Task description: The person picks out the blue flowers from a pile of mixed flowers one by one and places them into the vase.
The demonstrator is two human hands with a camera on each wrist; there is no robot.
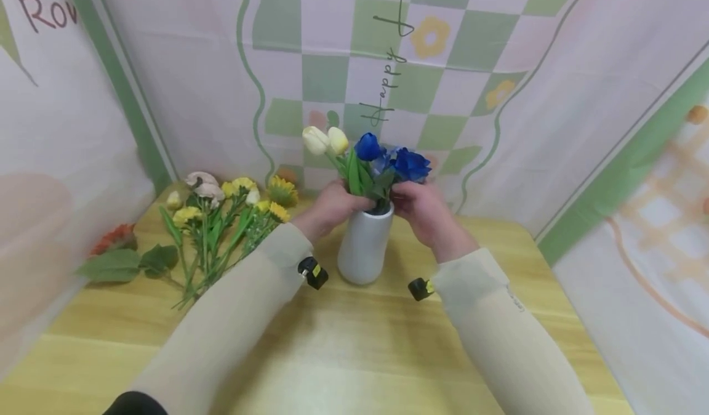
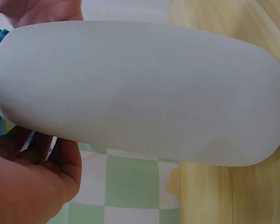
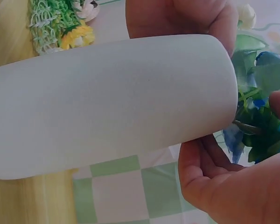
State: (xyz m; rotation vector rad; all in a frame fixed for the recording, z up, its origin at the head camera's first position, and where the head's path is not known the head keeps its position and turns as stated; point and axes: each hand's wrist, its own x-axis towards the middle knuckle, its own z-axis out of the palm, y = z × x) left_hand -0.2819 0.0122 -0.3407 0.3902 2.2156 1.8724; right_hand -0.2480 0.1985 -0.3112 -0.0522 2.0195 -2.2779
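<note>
Left hand [image 1: 332, 209]: grasping smooth white tapered vase [image 1: 362, 249]; right hand [image 1: 429, 217]: curled, hold I cannot tell; blue-petalled flowers [image 1: 411, 165] just above.

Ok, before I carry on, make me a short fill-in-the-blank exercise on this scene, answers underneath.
1. In the head view, the vase holds ____ pale tulips.
2. In the vase, the flowers nearest the right hand are coloured ____.
3. In the head view, the loose bunch lies on the table to the ____ of the vase.

Missing words: two; blue; left.
</note>
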